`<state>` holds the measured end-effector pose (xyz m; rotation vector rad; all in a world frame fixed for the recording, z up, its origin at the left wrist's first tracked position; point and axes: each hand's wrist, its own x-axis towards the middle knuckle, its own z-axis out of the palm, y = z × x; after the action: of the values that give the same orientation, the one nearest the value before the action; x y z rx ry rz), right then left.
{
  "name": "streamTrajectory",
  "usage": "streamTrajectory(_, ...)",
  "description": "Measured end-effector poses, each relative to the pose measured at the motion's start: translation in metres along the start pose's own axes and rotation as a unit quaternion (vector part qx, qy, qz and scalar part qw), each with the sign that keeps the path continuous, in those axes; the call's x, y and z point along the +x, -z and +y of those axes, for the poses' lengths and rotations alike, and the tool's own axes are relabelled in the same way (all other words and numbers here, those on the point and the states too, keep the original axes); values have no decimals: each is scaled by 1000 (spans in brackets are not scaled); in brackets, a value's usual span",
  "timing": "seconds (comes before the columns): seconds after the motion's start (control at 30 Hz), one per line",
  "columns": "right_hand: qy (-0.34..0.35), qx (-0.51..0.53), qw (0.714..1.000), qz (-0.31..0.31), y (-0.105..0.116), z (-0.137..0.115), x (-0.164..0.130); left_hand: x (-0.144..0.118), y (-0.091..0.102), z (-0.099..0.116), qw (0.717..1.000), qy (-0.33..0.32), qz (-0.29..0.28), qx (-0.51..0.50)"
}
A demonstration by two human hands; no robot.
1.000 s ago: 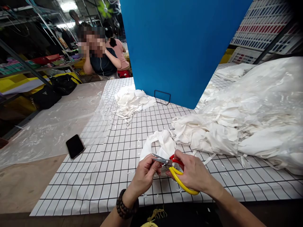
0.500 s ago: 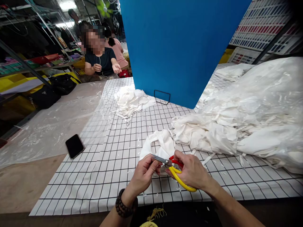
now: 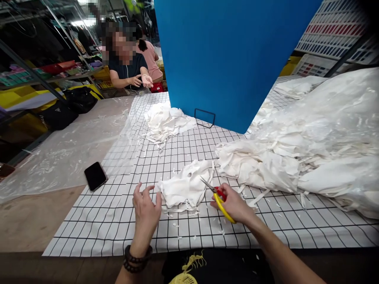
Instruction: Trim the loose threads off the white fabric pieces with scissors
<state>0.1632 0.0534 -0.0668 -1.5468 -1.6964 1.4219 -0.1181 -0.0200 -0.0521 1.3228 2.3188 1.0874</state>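
A white fabric piece (image 3: 183, 187) lies crumpled on the checkered cloth in front of me. To its left is my left hand (image 3: 147, 207), fingers spread and holding nothing, the fingertips close to the fabric's left edge. My right hand (image 3: 233, 203) grips a pair of scissors (image 3: 222, 206) with red and yellow handles. Their blades, slightly apart, point up and left beside the fabric's right side. Small white scraps (image 3: 194, 237) are scattered on the cloth around the piece.
A large heap of white fabric pieces (image 3: 266, 165), partly under clear plastic, covers the right side. A smaller white pile (image 3: 166, 120) lies further back, by a tall blue board (image 3: 231, 63). A phone (image 3: 95, 176) rests at the left. Across the table sits a person (image 3: 128, 75).
My left hand has let go of the white fabric, moved left and opened. The fabric now lies on the cloth. The scissors stay in my right hand.
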Motion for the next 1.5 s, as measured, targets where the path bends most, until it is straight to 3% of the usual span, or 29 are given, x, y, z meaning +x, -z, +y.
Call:
streamTrajectory(0.03,1,-36,999,10,-12,-6,0,-8,-4,5,1000,-1,1,0)
streamTrajectory(0.07,4,-69,997,19,-24,-11,1,-16,-9,10,999,8,-38,-27)
streamTrajectory(0.13,30,-124,991,30,-46,-21,4,-29,-22,19,978,59,-164,-114)
streamTrajectory(0.2,60,-166,984,29,-64,-27,9,-36,-37,22,947,123,-238,-177)
streamTrajectory(0.4,79,-182,980,14,-90,-21,8,-35,-57,5,927,201,-238,-207)
streamTrajectory(0.53,73,-153,986,6,-92,-17,6,-32,-56,-4,909,223,-256,-243)
streamTrajectory(0.67,51,-80,995,-16,-76,-20,10,-35,-51,7,883,231,-296,-280)
streamTrajectory(0.73,51,-10,998,-33,-61,-26,9,-41,-50,22,842,229,-345,-346)
streamTrajectory(0.8,58,133,988,-58,-44,-35,5,-46,-53,42,781,224,-368,-452)
streamTrajectory(0.9,66,339,934,-86,-25,-49,-5,-53,-60,71,689,259,-338,-586)
streamTrajectory(0.97,70,373,923,-67,-20,-52,-10,-55,-66,83,653,311,-323,-611)
streamTrajectory(1.03,80,363,928,-33,-21,-50,-14,-55,-70,88,662,337,-312,-592)
streamTrajectory(1.17,122,253,959,33,-28,-39,-16,-50,-70,85,743,287,-287,-532)
streamTrajectory(1.3,150,154,976,38,-31,-34,-13,-42,-66,84,762,225,-221,-565)
streamTrajectory(1.4,167,113,978,61,-32,-34,-9,-39,-66,86,732,220,-158,-626)
streamTrajectory(1.5,173,82,975,111,-34,-33,-6,-42,-71,88,659,313,-124,-673)
